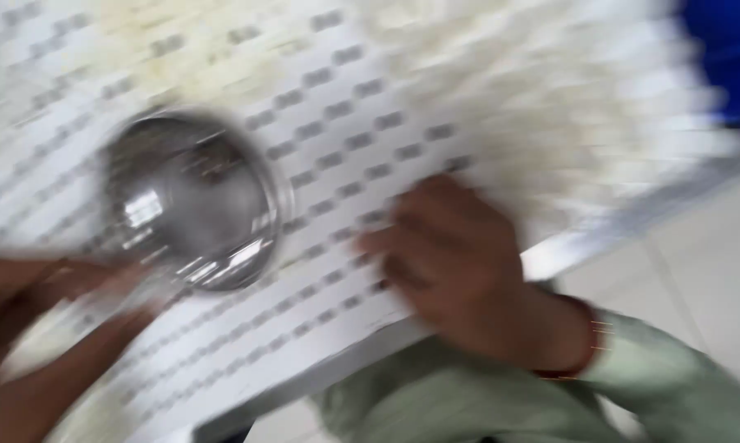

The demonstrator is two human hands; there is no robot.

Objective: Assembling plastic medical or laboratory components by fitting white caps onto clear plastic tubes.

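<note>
Right hand flat on table

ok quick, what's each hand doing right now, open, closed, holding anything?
Left hand: beside the round shiny steel bowl, grip too blurred to tell.
Right hand: on the white patterned table, loosely curled, seems empty.

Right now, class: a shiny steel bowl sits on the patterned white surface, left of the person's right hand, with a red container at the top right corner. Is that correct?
Not quite. In the head view the corner container is blue. The steel bowl does sit on the patterned surface, left of the right hand.
</note>
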